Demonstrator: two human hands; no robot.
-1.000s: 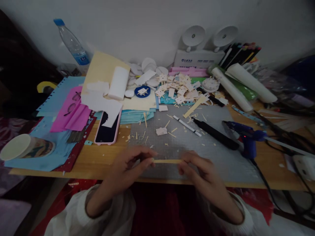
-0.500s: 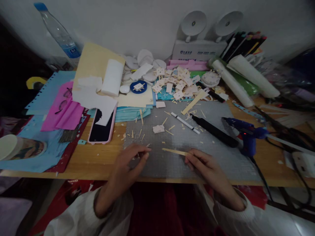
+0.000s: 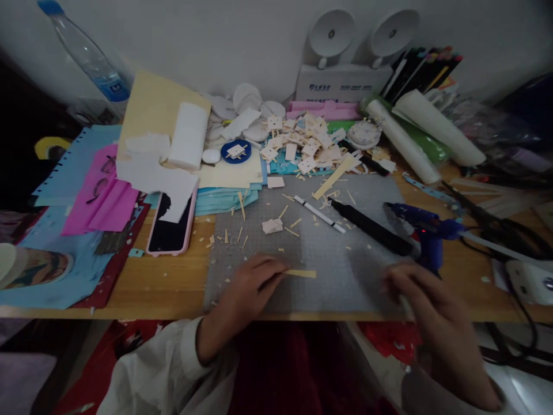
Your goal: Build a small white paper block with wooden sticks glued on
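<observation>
Sitting at the far left of the wooden tabletop (image 3: 173, 291): printed paper cup (image 3: 45, 268), cut off by the frame edge, over blue sheets. Behind it, yellow ring-shaped roll (image 3: 49, 148), then clear plastic bottle with a blue cap (image 3: 82, 52) near the wall. Next, magenta sheet (image 3: 114, 210) with dark-framed glasses (image 3: 100, 187) lying on it. Then pink-cased phone (image 3: 175, 237), partly covered by torn white paper (image 3: 166, 181). Right of that, thick white roll (image 3: 189, 135) and round dark-blue disc (image 3: 225, 154) with a small cream piece on top.

Left hand (image 3: 261, 279) is over the grey gridded cutting mat (image 3: 328, 294), thumb and fingertips pinched on one end of flat pale-yellow strip (image 3: 305, 274). Free end points right, roughly level; can't tell if it touches the mat.

Beyond it: heap of small cream dotted pieces (image 3: 311, 144), slim white pen with black bands (image 3: 319, 214), thick black-bodied tool (image 3: 371, 227).

Right hand (image 3: 404, 285) is blurred, well apart from the strip, just on the near side of blue glue gun (image 3: 427, 227), red light lit. Fingers look curled; can't tell how far open or whether it holds anything. Far right: white socket block (image 3: 529, 282).
</observation>
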